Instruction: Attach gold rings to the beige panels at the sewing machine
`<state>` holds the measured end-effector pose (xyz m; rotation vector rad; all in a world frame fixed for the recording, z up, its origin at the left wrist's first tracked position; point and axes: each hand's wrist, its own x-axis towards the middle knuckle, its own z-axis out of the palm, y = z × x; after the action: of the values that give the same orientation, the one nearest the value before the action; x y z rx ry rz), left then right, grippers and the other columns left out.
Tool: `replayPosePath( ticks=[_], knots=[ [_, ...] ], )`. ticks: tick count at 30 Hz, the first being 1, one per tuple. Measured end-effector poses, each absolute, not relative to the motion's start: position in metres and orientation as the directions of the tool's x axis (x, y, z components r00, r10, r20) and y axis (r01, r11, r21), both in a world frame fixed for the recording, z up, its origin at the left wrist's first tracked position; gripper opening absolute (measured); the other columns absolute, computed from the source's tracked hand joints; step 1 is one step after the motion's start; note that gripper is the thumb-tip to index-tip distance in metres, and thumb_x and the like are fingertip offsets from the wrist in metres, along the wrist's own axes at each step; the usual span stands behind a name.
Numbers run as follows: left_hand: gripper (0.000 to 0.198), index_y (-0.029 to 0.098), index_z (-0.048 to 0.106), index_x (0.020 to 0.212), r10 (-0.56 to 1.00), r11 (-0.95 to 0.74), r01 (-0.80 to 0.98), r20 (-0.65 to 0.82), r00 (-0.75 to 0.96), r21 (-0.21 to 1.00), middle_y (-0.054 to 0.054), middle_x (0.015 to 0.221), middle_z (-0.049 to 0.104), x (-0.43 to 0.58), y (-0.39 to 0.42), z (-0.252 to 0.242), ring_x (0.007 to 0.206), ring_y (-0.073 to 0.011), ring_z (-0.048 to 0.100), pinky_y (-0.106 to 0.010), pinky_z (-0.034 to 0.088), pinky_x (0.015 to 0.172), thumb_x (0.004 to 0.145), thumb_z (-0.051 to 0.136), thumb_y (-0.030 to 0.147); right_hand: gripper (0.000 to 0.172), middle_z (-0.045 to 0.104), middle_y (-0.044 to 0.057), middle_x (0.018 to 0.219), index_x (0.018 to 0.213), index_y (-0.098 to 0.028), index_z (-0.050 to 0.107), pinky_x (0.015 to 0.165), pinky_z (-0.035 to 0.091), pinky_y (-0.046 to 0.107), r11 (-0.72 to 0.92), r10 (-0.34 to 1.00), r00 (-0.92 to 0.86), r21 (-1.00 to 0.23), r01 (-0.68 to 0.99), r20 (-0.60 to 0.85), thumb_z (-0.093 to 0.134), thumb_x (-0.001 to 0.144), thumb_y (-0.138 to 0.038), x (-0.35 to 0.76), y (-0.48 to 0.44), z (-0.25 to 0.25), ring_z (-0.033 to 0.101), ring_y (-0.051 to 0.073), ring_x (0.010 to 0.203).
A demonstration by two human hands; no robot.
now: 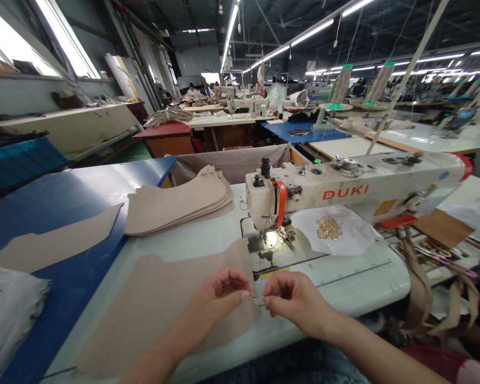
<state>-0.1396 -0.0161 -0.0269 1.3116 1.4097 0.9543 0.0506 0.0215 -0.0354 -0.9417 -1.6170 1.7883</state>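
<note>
My left hand (228, 293) and my right hand (290, 298) meet in front of the sewing machine (356, 186), fingertips pinched. Between them they hold a small beige piece with a metallic glint (257, 300); its exact kind is too small to make out. Under my left hand and forearm lies a large beige fabric panel (152, 293), flat on the pale machine table (344, 288). The panel's right edge reaches the lit needle area (270, 240). To the right of the needle, a pile of small gold-coloured rings (328, 228) rests on a white sheet (356, 234).
A stack of beige panels (180, 202) lies behind, left of the machine. Another panel (60, 234) and a white plastic bag (12, 320) are on the blue table (92, 288). Fabric strips (416, 288) hang at the right, near scissors (444, 258).
</note>
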Motion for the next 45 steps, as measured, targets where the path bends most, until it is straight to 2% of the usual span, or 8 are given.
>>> replayPosePath(
  ticks=[5,9,19,24,31,37,41,45],
  knots=[
    [0.034,0.014,0.056,0.112,0.977,-0.127,0.788,0.215,-0.007,0.602,-0.015,0.122,0.06,-0.161,0.023,-0.057,0.118,-0.0286,0.052,-0.05,0.037,0.103,0.082,0.05,0.031,0.005,0.053,-0.007,0.05,0.063,-0.017,0.056,0.047,0.041,0.019,-0.223,0.836,-0.503,-0.973,0.052,-0.218,0.062,0.064,-0.018,0.056,0.039,-0.049,0.051,0.008,0.044],
    [0.038,0.015,0.049,0.123,0.947,-0.251,0.89,0.288,0.144,0.381,-0.015,0.129,0.054,-0.153,0.021,-0.084,0.123,-0.0266,0.048,-0.046,0.041,0.102,0.088,0.044,0.029,0.008,0.055,-0.008,0.048,0.062,-0.017,0.055,0.047,0.043,0.018,-0.279,0.845,-0.426,-0.946,0.164,-0.323,0.06,0.067,-0.012,0.055,0.055,-0.05,0.052,0.007,0.042],
    [0.041,0.016,0.044,0.126,0.906,-0.297,0.879,0.402,0.135,0.373,-0.015,0.122,0.057,-0.14,0.008,-0.094,0.116,-0.0271,0.053,-0.047,0.046,0.097,0.088,0.047,0.028,0.022,0.057,-0.006,0.044,0.054,-0.017,0.054,0.04,0.042,0.016,-0.342,0.727,-0.473,-0.86,0.379,-0.498,0.058,0.073,-0.006,0.009,0.097,-0.05,0.053,0.007,0.036],
    [0.019,0.017,0.059,0.101,0.835,-0.404,0.853,0.513,0.197,0.33,-0.01,0.099,0.065,-0.139,0.019,-0.082,0.095,-0.0225,0.06,-0.04,0.052,0.087,0.089,0.044,0.022,0.029,0.054,-0.006,0.041,0.048,-0.016,0.052,0.038,0.041,0.015,-0.297,0.698,-0.487,-0.831,0.471,-0.526,0.057,0.074,-0.005,0.005,0.104,-0.049,0.052,0.006,0.035],
    [0.024,0.017,0.061,0.078,0.778,-0.473,0.864,0.541,0.318,0.173,-0.006,0.08,0.065,-0.132,0.035,-0.079,0.079,-0.0192,0.06,-0.032,0.053,0.075,0.089,0.041,0.014,0.033,0.051,-0.005,0.037,0.044,-0.017,0.049,0.037,0.039,0.013,-0.193,0.682,-0.505,-0.796,0.574,-0.529,0.052,0.075,-0.006,0.004,0.109,-0.049,0.052,0.006,0.036],
    [0.023,0.018,0.06,0.076,0.789,-0.481,0.864,0.503,0.352,0.151,-0.005,0.079,0.065,-0.131,0.037,-0.079,0.077,-0.0179,0.06,-0.031,0.053,0.074,0.087,0.04,0.012,0.031,0.055,-0.003,0.041,0.045,-0.017,0.05,0.045,0.045,0.019,-0.018,0.721,-0.527,-0.772,0.635,-0.45,0.053,0.074,-0.009,0.003,0.111,-0.047,0.057,0.01,0.041],
    [0.022,0.018,0.059,0.075,0.791,-0.485,0.857,0.506,0.344,0.175,-0.005,0.078,0.065,-0.132,0.038,-0.076,0.076,-0.0182,0.06,-0.032,0.053,0.074,0.086,0.04,0.012,0.015,0.065,0.0,0.064,0.064,-0.018,0.061,0.066,0.047,0.025,0.206,0.814,-0.534,-0.747,0.632,-0.228,0.056,0.076,-0.009,0.021,0.099,-0.047,0.063,0.015,0.067],
    [0.02,0.018,0.058,0.077,0.793,-0.485,0.852,0.511,0.332,0.198,-0.005,0.08,0.066,-0.131,0.038,-0.075,0.079,-0.0183,0.061,-0.032,0.053,0.075,0.085,0.042,0.011,0.011,0.066,0.006,0.087,0.079,-0.017,0.064,0.081,0.043,0.031,0.679,0.628,-0.774,-0.537,0.5,0.074,0.055,0.084,-0.014,0.06,0.071,-0.051,0.057,0.02,0.09]
  ],
)
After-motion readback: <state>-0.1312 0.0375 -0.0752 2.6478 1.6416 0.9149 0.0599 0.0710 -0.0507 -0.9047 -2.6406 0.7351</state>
